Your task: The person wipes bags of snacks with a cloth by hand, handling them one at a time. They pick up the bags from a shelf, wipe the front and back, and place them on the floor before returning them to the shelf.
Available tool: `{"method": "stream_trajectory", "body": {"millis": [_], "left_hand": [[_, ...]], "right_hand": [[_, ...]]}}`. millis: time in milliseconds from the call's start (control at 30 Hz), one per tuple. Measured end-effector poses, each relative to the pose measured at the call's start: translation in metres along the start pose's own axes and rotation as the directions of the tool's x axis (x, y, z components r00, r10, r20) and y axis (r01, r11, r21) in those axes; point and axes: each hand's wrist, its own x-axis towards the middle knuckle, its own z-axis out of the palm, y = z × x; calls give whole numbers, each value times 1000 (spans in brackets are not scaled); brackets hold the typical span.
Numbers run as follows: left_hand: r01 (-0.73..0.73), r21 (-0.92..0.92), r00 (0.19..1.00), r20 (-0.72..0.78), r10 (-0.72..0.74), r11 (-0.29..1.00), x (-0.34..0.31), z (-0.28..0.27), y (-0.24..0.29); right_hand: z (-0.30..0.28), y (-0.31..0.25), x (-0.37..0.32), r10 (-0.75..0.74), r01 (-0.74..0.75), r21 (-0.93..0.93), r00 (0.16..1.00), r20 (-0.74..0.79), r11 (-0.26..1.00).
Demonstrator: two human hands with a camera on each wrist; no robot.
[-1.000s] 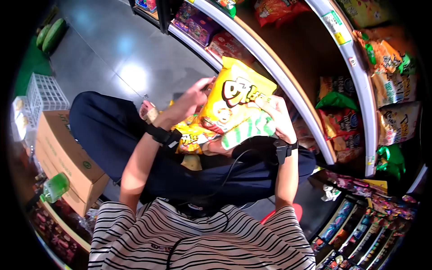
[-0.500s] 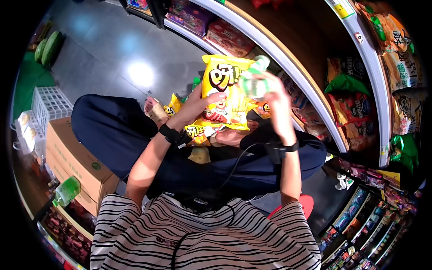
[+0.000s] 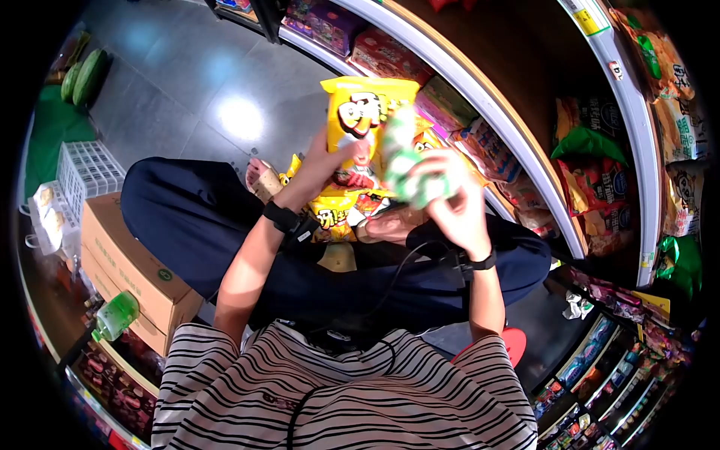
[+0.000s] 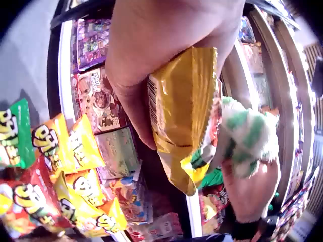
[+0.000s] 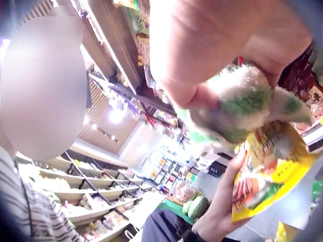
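Note:
My left hand (image 3: 322, 169) grips a yellow snack bag (image 3: 358, 109) by its left side, thumb across the printed front. The left wrist view shows the bag's gold-coloured edge (image 4: 179, 101) against the palm. In my right hand (image 3: 461, 206) is a bunched, fluffy green-and-white striped cloth (image 3: 412, 180), blurred, overlapping the right part of the bag's front. Seen from the right wrist, fingers pinch the cloth (image 5: 247, 98) close over the bag (image 5: 275, 171). More yellow snack bags (image 3: 334, 212) lie below, between my legs.
Shelves with boxed snacks (image 3: 390, 56) and bagged snacks (image 3: 589, 184) curve along the right. To the left stand a cardboard box (image 3: 135, 262), a green bottle (image 3: 118, 315) and a white plastic basket (image 3: 91, 172). Red and green snack bags (image 4: 35, 196) lie among the yellow ones.
The bag has turned from tilted to nearly upright, and my left hand now has its thumb over the front. The cloth rose to the bag's upper right, then came down across its right side.

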Motion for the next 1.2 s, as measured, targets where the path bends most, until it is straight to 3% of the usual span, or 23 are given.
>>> {"method": "stream_trajectory", "body": {"millis": [33, 100, 133, 167, 233, 267, 300, 367, 433, 500, 567, 600, 700, 767, 800, 867, 900, 967, 1100, 1167, 1200], "left_hand": [[-1, -5, 1000, -5, 1, 1000, -3, 4, 0], [-87, 149, 992, 105, 72, 985, -12, 21, -2], [-148, 182, 975, 191, 113, 972, -12, 26, -3], [-245, 307, 947, 279, 160, 920, -23, 37, 1], [-316, 203, 922, 297, 249, 927, -17, 36, -13], [-315, 198, 921, 298, 249, 928, -16, 33, -15], [-297, 253, 920, 335, 205, 921, -17, 28, -13], [-282, 308, 923, 346, 169, 909, -16, 16, -20], [-393, 349, 911, 271, 309, 851, -10, 9, -38], [-439, 316, 891, 274, 362, 841, -15, 12, -34], [-317, 419, 940, 259, 223, 851, -18, 16, -29], [-343, 412, 930, 277, 243, 844, -17, 15, -31], [-281, 414, 943, 285, 170, 866, -19, 24, -24], [-284, 335, 936, 302, 183, 898, -20, 25, -22], [-259, 283, 937, 305, 170, 923, -22, 26, -14], [-233, 232, 939, 308, 156, 944, -24, 25, -4], [-230, 173, 934, 314, 168, 958, -22, 26, -1], [-12, 98, 972, 236, -12, 995, -21, 22, 1], [160, -80, 981, 127, -149, 984, -14, 10, -18], [84, -51, 995, 58, -81, 995, -15, 21, -16], [-70, 36, 997, 22, 69, 997, -9, 18, -32]], "right_hand": [[-1, 1, 1, 11, -9, 40, 999, -52, 999], [4, -4, 4, 234, -164, 296, 947, -221, 941], [9, -4, 10, 131, -124, 44, 955, -265, 991], [15, 7, 10, 13, -55, -267, 987, -158, 962], [22, 7, 8, 45, -76, -283, 992, -115, 956], [36, 3, 3, 7, -18, -284, 999, -38, 959], [38, 0, 3, 39, -54, -258, 997, -62, 965], [49, -5, 1, 11, 29, -178, 976, 219, 984], [56, -9, 0, 4, 50, -188, 961, 275, 981], [60, -10, -3, 14, 38, -208, 970, 243, 977], [52, -1, -1, -53, 83, -260, 991, 121, 962], [52, -2, 0, -53, 87, -285, 991, 125, 954], [26, 8, 15, -100, 20, -444, 982, -157, 896], [-2, 25, 22, -66, -56, -429, 962, -264, 902], [-12, 33, 19, 51, -131, -226, 944, -327, 965], [-25, 40, 10, 292, -275, 102, 864, -409, 956], [-26, 51, 4, 357, -196, 379, 834, -420, 904], [-19, 42, 1, 483, -96, 665, 764, -427, 740], [6, 40, -2, 401, -28, 744, 855, -328, 667], [13, 41, -2, 417, -58, 781, 869, -267, 621], [14, 43, -3, 434, -70, 796, 865, -251, 601]]}}
